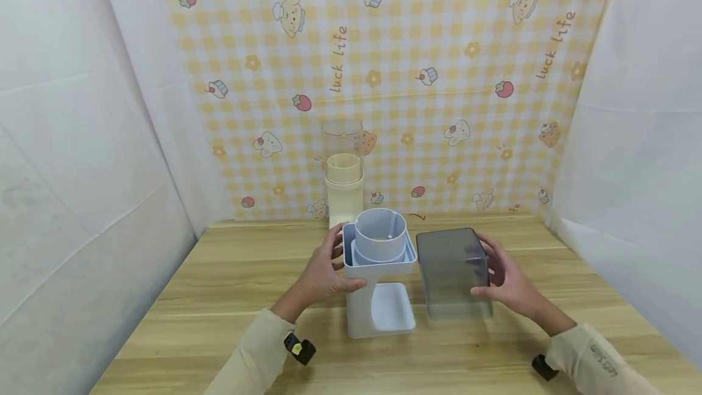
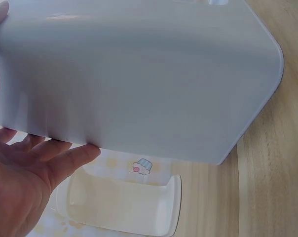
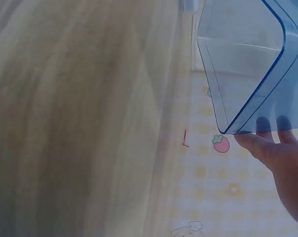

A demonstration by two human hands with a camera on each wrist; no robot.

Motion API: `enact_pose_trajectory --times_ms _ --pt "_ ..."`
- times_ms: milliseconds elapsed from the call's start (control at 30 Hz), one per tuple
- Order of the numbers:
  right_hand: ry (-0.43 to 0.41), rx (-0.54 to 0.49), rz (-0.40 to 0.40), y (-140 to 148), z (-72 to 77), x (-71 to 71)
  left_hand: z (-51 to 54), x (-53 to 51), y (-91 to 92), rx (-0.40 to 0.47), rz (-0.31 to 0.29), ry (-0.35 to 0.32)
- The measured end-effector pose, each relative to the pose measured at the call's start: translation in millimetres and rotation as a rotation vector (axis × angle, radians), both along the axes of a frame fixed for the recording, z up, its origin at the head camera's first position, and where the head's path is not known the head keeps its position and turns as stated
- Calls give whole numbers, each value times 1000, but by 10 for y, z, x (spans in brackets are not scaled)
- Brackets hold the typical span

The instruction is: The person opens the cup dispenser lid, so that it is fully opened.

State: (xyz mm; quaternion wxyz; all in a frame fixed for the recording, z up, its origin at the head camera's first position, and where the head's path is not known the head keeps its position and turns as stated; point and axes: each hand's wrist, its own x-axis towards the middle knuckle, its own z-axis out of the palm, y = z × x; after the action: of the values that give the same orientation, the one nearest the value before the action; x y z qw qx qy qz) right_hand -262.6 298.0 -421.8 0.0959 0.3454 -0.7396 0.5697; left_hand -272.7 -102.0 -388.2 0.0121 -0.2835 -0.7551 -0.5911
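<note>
sleeves (image 1: 252,352), left fingers (image 1: 332,239) gripping pale stand (image 1: 359,306), right fingers (image 1: 492,244) gripping bin (image 1: 446,267) (by outer sides)

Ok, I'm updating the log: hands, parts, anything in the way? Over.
Left fingers grip white stand. Right fingers hold transparent bin beside it. Cream unit behind stand; nothing visible between stand and bin.

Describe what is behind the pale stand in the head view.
A cream stand topped by a clear tube. Its lower part cannot be seen there, covered by the pale stand.
</note>
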Motion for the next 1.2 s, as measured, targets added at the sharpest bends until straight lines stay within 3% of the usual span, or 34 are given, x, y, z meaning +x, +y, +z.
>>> enact_pose_trajectory --times_ms 267,600,933,1200 --pt "-10 14 44 -27 -55 19 -7 31 -24 22 -3 -5" --pt "-31 14 27 -9 -135 25 -37 43 -40 15 6 -10" --pt "-43 61 40 85 -126 19 -45 19 -2 -3 10 43" --pt "-53 102 -11 132 -167 52 -57 8 12 28 22 34"
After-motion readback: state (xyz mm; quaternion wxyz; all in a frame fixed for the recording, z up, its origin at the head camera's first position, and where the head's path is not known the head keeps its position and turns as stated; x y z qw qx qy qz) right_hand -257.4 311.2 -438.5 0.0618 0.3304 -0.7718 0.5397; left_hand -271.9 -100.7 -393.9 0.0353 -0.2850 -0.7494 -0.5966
